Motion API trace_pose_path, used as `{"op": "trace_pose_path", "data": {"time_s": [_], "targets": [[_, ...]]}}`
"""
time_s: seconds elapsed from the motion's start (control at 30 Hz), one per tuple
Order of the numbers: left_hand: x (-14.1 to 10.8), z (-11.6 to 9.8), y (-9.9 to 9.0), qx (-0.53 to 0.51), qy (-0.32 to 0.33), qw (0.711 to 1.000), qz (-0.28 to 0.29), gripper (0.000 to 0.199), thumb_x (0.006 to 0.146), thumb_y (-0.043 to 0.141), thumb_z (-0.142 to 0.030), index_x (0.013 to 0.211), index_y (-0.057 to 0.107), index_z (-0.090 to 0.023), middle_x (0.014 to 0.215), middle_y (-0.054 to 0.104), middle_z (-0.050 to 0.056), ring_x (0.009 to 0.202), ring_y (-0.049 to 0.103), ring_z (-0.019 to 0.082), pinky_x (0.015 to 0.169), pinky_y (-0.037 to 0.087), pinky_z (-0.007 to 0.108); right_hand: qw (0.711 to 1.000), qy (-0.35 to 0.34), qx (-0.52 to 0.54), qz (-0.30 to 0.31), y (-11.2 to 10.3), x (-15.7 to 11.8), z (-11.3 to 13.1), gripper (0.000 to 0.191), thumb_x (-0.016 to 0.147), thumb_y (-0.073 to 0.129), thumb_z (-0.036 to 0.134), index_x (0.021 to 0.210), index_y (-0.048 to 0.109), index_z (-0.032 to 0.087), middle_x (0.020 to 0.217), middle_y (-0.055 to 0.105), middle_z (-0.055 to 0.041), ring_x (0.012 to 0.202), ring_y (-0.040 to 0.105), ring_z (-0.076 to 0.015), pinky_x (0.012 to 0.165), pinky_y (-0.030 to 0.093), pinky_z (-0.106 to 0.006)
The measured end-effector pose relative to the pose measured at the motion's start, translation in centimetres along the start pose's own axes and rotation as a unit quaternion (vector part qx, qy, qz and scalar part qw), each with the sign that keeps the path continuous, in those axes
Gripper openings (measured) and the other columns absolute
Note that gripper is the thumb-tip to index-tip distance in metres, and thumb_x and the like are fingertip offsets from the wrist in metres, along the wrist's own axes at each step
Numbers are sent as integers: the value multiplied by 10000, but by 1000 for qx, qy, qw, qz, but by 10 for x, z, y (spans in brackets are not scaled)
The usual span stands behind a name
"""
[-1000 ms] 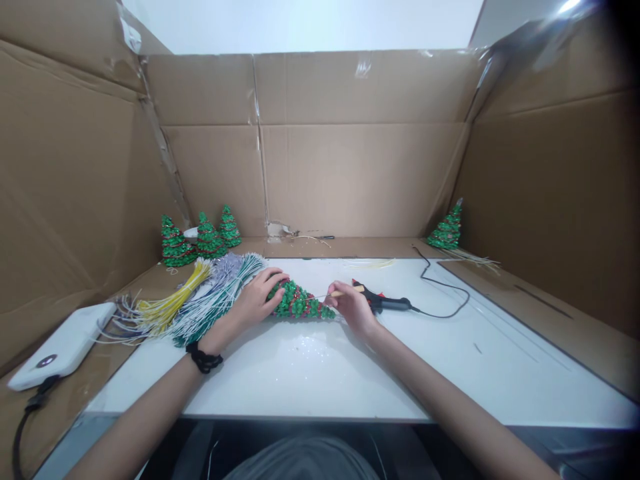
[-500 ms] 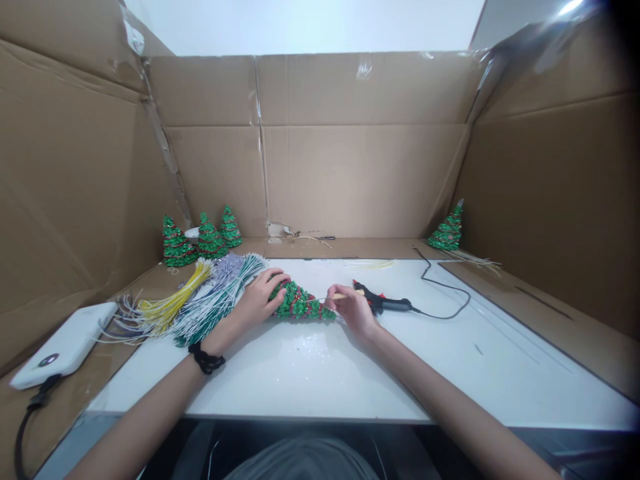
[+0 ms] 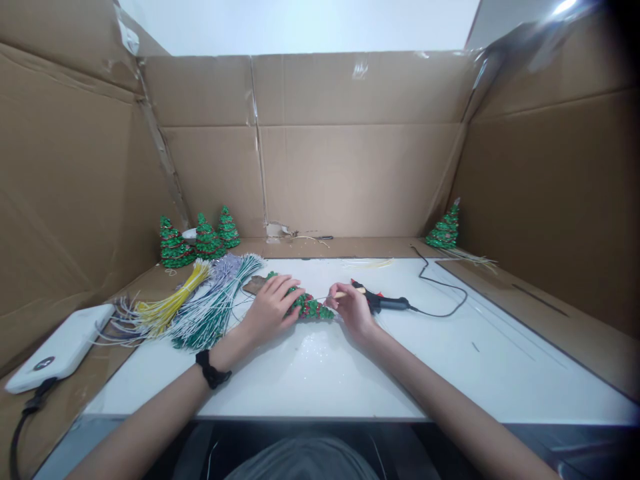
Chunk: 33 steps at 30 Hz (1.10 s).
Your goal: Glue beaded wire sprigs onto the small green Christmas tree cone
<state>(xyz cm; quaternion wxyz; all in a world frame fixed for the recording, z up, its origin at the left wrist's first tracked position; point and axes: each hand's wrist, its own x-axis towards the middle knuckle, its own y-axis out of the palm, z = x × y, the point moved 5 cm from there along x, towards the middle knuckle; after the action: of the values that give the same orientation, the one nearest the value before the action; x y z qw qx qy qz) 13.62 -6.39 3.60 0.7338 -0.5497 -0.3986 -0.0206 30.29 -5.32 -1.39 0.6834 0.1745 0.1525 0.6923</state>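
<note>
A small green bead Christmas tree (image 3: 318,309) with red trim lies on its side on the white board. Its tip points right, and the brown base (image 3: 255,285) shows at the left. My left hand (image 3: 274,305) lies over the tree's wider part, fingers wrapped round it. By the tip, my right hand (image 3: 356,312) pinches a thin-shafted tool with a wooden handle (image 3: 345,293). The shaft reaches left toward the tree; whether its end is in the beads cannot be made out. Just behind my right hand lies a black glue gun (image 3: 393,304).
Bundles of yellow wires (image 3: 173,300) and white-green wires (image 3: 215,310) lie left of my left hand. Three finished-looking trees (image 3: 207,243) stand behind them, another tree (image 3: 444,230) at the back right. A white power bank (image 3: 60,350) sits far left. Cardboard walls (image 3: 360,180) surround the board.
My left hand has slid right and slightly toward me along the tree, uncovering its brown base. My right hand keeps the tool near the tip. The view has shifted slightly.
</note>
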Motion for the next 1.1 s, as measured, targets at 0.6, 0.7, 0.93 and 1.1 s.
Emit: {"op": "trace_pose_path", "data": {"time_s": [0.6, 0.7, 0.93, 1.1], "targets": [[-2, 1, 8, -24, -9, 1000, 13, 270, 888, 430, -174, 1116, 575, -179, 1106, 621, 88, 1103, 500, 237, 975, 399, 478, 996, -28, -48, 64, 4, 1, -1, 234, 738, 527, 380, 594, 548, 197, 514, 427, 21, 556, 419, -137, 607, 350, -262], [-3, 4, 10, -31, -5, 999, 14, 268, 888, 441, -176, 1121, 571, -184, 1111, 617, 94, 1102, 504, 242, 964, 407, 490, 996, -29, -47, 76, 4, 2, -3, 223, 746, 536, 375, 611, 552, 198, 529, 440, 19, 568, 427, -140, 614, 353, -261], [-4, 7, 11, -26, -9, 999, 16, 259, 883, 473, -193, 1128, 556, -178, 1121, 615, 83, 1105, 507, 237, 978, 401, 473, 997, 0, -36, 70, 0, 2, -5, 220, 737, 548, 396, 639, 560, 198, 552, 488, 7, 603, 465, -154, 636, 357, -267], [-5, 9, 11, -39, -24, 999, 19, 321, 871, 509, -209, 1187, 504, -157, 1151, 605, 97, 1120, 502, 240, 994, 388, 461, 996, 4, -16, 87, 3, 1, -1, 188, 737, 560, 358, 655, 576, 190, 596, 530, -5, 626, 477, -153, 654, 360, -268]]}}
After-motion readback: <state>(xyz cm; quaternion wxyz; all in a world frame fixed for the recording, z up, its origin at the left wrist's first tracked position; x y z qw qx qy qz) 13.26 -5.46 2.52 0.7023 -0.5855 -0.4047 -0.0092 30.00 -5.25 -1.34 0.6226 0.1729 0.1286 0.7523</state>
